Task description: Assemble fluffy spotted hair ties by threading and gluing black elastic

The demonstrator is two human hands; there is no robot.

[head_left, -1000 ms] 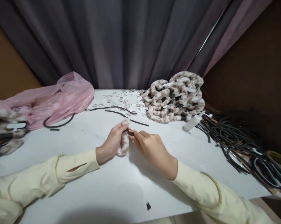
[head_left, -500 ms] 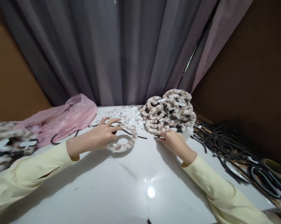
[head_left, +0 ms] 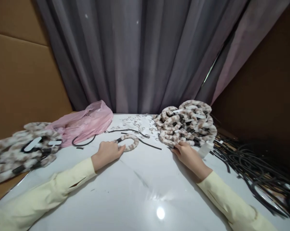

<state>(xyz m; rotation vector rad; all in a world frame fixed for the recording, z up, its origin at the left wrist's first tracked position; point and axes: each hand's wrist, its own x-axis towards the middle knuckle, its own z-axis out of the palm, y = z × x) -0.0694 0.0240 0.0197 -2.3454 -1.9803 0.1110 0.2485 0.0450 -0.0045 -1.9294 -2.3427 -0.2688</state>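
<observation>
A small fuzzy ring (head_left: 132,144) with white and brown patches lies on the white table, its left side in my left hand (head_left: 109,154), whose fingers are closed on it. A dark section of the ring shows above the fingertips. My right hand (head_left: 189,158) is at the front edge of a pile of similar fuzzy rings (head_left: 185,123). Its fingers are pressed together and pointed down; what they hold, if anything, is too small to name. A whitish translucent object (head_left: 206,148) stands just right of that hand.
More fuzzy rings (head_left: 12,152) are heaped at the left beside a pink plastic bag (head_left: 90,123). Black cords (head_left: 250,166) are tangled at the right. Thin black strips (head_left: 151,145) and small clear rings (head_left: 137,123) lie at the back, before a grey curtain (head_left: 127,57).
My left hand has gone from spread fingers above the ring to closed on its left side, and the ring now lies lower. The view has shifted left; my right hand stays by the pile.
</observation>
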